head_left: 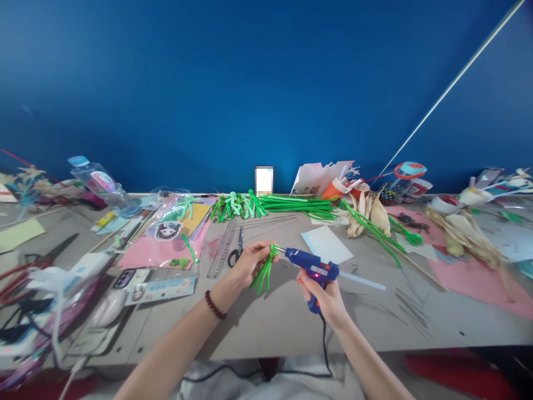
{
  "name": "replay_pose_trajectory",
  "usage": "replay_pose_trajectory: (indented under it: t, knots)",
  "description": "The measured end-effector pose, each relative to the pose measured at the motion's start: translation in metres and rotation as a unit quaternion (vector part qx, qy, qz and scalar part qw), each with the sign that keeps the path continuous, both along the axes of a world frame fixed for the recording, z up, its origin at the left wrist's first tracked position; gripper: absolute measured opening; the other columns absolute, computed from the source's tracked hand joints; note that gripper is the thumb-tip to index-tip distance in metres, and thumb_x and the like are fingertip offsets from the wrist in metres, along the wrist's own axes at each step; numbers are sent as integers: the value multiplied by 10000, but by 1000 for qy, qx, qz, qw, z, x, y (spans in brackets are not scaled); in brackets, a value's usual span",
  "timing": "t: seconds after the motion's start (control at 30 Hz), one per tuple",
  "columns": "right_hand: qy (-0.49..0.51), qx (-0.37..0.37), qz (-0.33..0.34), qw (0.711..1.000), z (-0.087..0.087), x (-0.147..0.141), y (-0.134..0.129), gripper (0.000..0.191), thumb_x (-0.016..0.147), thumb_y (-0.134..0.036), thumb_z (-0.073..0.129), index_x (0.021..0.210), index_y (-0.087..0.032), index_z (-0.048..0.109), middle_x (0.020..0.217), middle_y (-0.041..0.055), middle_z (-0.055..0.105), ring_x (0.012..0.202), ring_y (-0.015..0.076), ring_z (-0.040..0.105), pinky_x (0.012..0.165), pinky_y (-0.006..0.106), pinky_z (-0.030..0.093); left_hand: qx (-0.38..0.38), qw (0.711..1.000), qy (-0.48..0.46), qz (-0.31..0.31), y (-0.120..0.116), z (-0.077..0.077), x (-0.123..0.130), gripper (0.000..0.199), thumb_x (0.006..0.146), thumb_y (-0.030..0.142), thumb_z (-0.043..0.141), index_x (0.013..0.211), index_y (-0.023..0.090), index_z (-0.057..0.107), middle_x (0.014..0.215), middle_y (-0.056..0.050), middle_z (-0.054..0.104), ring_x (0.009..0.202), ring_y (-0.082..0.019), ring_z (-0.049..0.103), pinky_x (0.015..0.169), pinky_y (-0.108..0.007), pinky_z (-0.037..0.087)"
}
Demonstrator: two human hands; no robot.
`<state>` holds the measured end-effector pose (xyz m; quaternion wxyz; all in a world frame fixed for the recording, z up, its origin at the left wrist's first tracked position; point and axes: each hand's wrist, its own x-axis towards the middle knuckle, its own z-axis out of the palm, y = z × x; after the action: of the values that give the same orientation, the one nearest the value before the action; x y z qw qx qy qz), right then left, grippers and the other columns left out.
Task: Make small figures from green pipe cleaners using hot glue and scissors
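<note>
In my left hand (255, 260), pinched between thumb and fingers, is a bundle of green pipe cleaners (264, 274); its loose ends hang down and its top is bunched into a knot. My right hand (322, 291) wraps round the handle of a blue hot glue gun (310, 265), a small red light glowing on its side. The gun's nozzle points left and reaches the top of the bundle; whether it touches I cannot tell. A translucent glue stick (363, 280) sticks out of the gun's back, and a black cord (324, 339) runs down from the handle.
Behind my hands lie finished-looking green bunches (239, 204) and long green pipe cleaners (300, 204). Scissors (236, 253) and a ruler (222, 250) rest left of my left hand. White paper (327, 243), thin wires (412, 311) and dried husks (368, 214) lie rightward. A water bottle (102, 183) leans at left.
</note>
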<state>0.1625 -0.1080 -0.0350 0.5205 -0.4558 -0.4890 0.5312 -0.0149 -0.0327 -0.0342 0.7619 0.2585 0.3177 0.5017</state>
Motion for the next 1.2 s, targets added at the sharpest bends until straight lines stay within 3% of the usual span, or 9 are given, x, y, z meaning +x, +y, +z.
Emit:
replay_pose_trajectory:
  t: [0.67, 1.2]
  knots:
    - [-122, 41, -39, 991, 0, -2, -8, 316, 827, -423, 534, 653, -160, 523, 497, -21, 453, 454, 100, 427, 443, 229, 339, 19, 1000, 16, 18, -1, 0, 0, 298, 461, 237, 861, 688, 129, 700, 671, -53, 720, 576, -152, 663, 606, -237, 520]
    - [-120, 51, -61, 990, -2, -9, -10, 318, 840, -410, 519, 646, -158, 521, 476, -26, 445, 436, 98, 422, 436, 224, 344, 37, 998, 23, 35, -1, -3, 2, 267, 474, 230, 855, 672, 141, 700, 711, -41, 725, 624, -151, 676, 684, -262, 543]
